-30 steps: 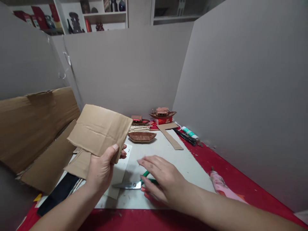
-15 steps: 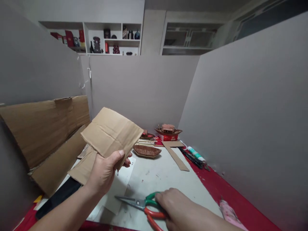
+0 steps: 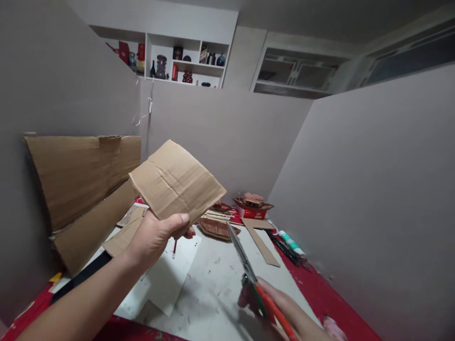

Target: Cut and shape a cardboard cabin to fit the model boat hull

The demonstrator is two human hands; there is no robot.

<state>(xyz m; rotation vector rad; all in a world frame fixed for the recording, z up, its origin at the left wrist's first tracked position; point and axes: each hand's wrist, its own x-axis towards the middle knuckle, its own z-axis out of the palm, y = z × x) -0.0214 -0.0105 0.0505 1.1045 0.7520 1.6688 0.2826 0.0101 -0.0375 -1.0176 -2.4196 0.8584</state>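
A creased piece of brown cardboard (image 3: 177,182) is held up by my left hand (image 3: 156,239), thumb on its near face and fingers behind. The end of a thin red pencil (image 3: 174,249) shows below that hand; I cannot tell whether it is held. In my right hand (image 3: 280,303) is a pair of scissors (image 3: 245,258) with one orange and one green handle. Their blades look together and point up and away, apart from the cardboard. Beyond the blades lies a small brown boat hull (image 3: 216,230) on the white board (image 3: 209,284).
Large cardboard sheets (image 3: 81,175) lean on the left partition. At the back, a model boat (image 3: 253,201) sits on a red box, near thin sticks (image 3: 216,216). An angled cardboard strip (image 3: 263,246) and a green-white tube (image 3: 290,241) lie right, by the red cloth (image 3: 330,293).
The scissors have swung from pointing left, low over the board, to pointing upward and away. The cardboard in my left hand has shifted slightly up and right in view, as the camera view turned.
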